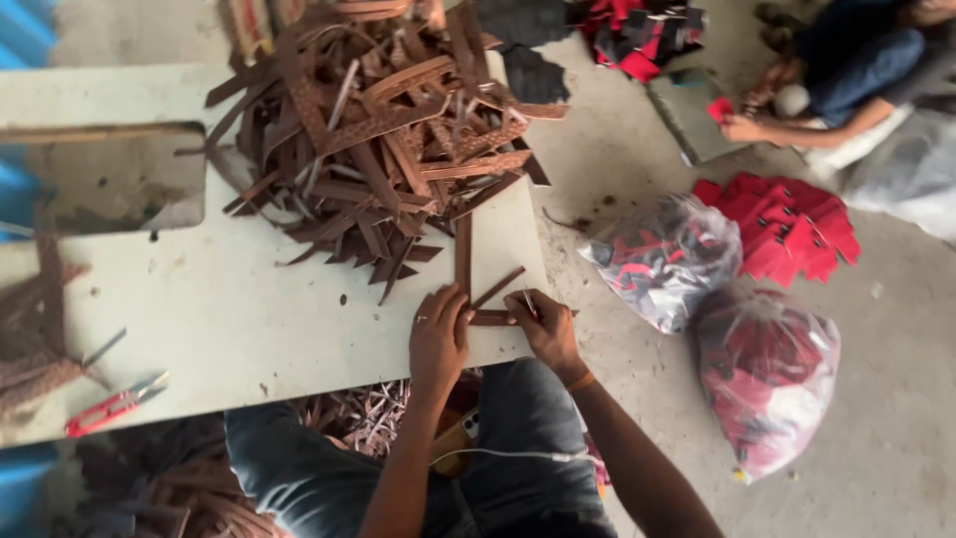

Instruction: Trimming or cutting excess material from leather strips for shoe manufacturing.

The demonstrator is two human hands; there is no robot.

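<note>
Brown leather strip (490, 318) is lying crosswise between both hands at the counter (249, 309) edge; left hand (438, 334) is pinching its near end, right hand (545, 329) is gripping the other.

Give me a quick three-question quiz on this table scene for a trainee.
1. True or false: both hands touch brown strips at the table edge.
2. What lies near the table's left corner? A) red snips B) a hammer C) a cup
3. What colour are the pieces in the plastic bags on the floor?

Key: 1 true; 2 A; 3 mostly red.
</note>
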